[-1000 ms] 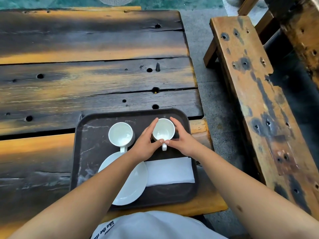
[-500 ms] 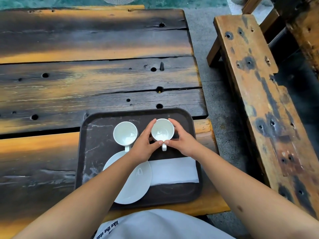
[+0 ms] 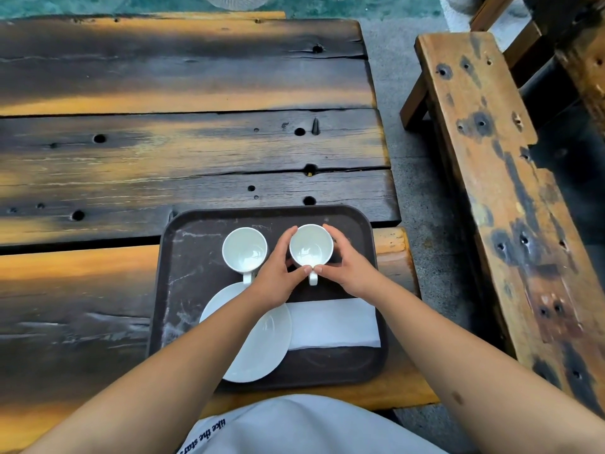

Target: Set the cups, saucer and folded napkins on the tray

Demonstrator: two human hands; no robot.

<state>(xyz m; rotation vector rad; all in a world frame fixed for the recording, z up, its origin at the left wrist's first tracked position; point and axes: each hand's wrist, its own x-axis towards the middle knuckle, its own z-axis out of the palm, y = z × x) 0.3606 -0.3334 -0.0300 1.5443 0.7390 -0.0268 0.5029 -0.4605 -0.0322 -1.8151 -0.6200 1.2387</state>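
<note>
A dark brown tray (image 3: 186, 290) lies at the near right of the wooden table. On it stand two white cups. The left cup (image 3: 245, 250) stands free, its handle pointing toward me. My left hand (image 3: 278, 276) and my right hand (image 3: 347, 267) cup the right cup (image 3: 311, 249) from both sides, thumbs meeting near its handle. A white saucer (image 3: 262, 342) lies on the tray's near left, partly under my left forearm. A folded white napkin (image 3: 334, 322) lies flat beside it on the near right.
The weathered plank table (image 3: 163, 152) stretches away to the left and far side. A wooden bench (image 3: 497, 191) runs along the right, across a strip of concrete floor (image 3: 412, 158). My white shirt fills the bottom edge.
Both hands stay around the right cup, which has barely shifted on the tray. The whole scene has slid slightly right in view as my head moved.
</note>
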